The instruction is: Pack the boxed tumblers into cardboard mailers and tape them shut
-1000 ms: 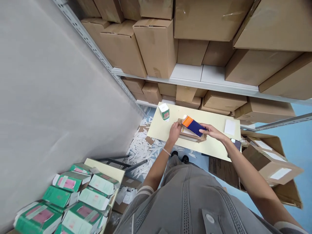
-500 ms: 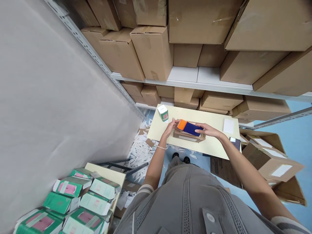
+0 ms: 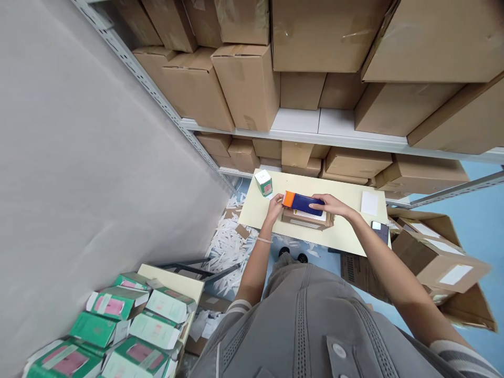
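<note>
A dark blue box with an orange end [image 3: 302, 203] is held level between my two hands, above an opened cardboard box [image 3: 307, 219]. My left hand [image 3: 276, 206] grips its orange end at the left. Across the blue part, near the right end, my right hand [image 3: 327, 205] has its thumb on the near side and fingers on the far side. Beneath the blue box, part of a white surface shows on the cardboard box. To the left on the table stands a green and white carton [image 3: 263, 182].
The pale yellow table [image 3: 346, 236] also bears a white paper [image 3: 369, 203] and a phone [image 3: 379, 231]. Shelves of cardboard boxes [image 3: 246, 86] rise behind. Green cartons [image 3: 118, 315] are piled at lower left, paper strips [image 3: 228, 247] litter the floor, and an open carton [image 3: 482, 310] stands right.
The blue and orange box has shifted slightly left and turned closer to level, both hands moving with it. More of the white surface beneath it shows.
</note>
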### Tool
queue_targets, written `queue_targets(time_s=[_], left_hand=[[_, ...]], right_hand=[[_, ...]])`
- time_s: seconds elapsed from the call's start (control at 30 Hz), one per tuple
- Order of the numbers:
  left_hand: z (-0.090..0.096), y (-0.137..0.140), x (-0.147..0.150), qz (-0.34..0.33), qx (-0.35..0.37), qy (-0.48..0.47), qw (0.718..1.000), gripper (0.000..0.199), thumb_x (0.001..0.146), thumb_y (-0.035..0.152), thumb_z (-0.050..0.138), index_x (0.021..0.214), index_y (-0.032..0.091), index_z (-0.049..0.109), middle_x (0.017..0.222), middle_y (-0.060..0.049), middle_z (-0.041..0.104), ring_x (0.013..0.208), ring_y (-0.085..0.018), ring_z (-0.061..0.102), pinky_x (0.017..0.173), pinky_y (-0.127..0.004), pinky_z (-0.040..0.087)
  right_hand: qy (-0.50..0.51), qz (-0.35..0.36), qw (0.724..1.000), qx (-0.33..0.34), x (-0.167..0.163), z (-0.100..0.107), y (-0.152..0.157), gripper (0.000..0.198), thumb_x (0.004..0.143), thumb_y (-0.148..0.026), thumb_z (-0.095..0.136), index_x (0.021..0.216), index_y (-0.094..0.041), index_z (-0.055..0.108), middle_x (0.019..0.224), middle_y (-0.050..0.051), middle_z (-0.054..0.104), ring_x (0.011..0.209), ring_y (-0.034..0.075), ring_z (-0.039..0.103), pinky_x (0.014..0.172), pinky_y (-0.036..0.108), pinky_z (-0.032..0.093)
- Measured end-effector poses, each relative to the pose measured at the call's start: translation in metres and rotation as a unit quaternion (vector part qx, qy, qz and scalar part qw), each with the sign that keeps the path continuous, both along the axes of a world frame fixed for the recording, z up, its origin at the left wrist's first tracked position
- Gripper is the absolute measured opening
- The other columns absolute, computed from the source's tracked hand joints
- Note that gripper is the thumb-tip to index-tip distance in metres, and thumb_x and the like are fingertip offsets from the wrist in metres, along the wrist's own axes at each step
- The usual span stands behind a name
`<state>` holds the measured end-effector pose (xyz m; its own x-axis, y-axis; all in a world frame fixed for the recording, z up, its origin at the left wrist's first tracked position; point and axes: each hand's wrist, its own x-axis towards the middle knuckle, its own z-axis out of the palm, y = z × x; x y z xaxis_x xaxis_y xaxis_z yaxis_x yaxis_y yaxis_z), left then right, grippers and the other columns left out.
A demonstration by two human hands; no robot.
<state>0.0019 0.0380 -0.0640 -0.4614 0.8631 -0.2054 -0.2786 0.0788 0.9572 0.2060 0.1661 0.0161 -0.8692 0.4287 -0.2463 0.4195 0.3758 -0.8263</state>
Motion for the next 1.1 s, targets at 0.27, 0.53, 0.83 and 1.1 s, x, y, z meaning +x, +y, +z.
queue_targets(time_s=[0.27,0.53,0.83,1.1], left_hand=[[-0.011,0.004,0.001,0.014,0.004,0.005,1.0,0.01,0.064,0.014,0.055,0.069,0.02,0.049,0.07,0.004,0.058,0.07,-0.013,0.054,0.072,-0.026,0.045],[-0.012,0.004,0.001,0.001,-0.011,0.003,1.0,0.013,0.066,0.011,0.052,0.067,0.021,0.044,0.065,0.005,0.051,0.068,-0.013,0.05,0.069,-0.026,0.041],[-0.013,0.001,0.005,0.009,0.015,0.029,0.999,0.017,0.077,0.018,0.056,0.068,0.022,0.042,0.064,0.005,0.049,0.063,-0.011,0.046,0.067,-0.024,0.04],[-0.013,-0.001,0.011,-0.026,0.051,-0.018,0.998,0.028,0.085,0.038,0.064,0.074,0.023,0.043,0.102,-0.007,0.074,0.105,-0.021,0.066,0.091,-0.035,0.046]], right_hand=[[-0.005,-0.018,0.999,0.036,-0.005,0.001,0.003,0.049,0.078,-0.066,0.059,0.082,-0.018,0.067,0.077,0.003,0.067,0.073,0.02,0.058,0.068,0.031,0.045],[-0.007,0.002,0.996,0.089,-0.004,0.006,0.0,0.047,0.083,-0.064,0.055,0.085,-0.019,0.068,0.08,0.004,0.071,0.071,0.02,0.061,0.068,0.03,0.046],[0.005,0.03,0.965,0.261,0.007,0.0,-0.013,0.033,0.089,-0.049,0.056,0.102,-0.022,0.071,0.096,0.01,0.075,0.084,0.028,0.068,0.079,0.038,0.048],[0.042,0.068,0.918,0.389,0.026,-0.007,-0.031,0.027,0.095,-0.038,0.05,0.106,-0.022,0.069,0.098,0.012,0.074,0.099,0.031,0.063,0.096,0.045,0.041]])
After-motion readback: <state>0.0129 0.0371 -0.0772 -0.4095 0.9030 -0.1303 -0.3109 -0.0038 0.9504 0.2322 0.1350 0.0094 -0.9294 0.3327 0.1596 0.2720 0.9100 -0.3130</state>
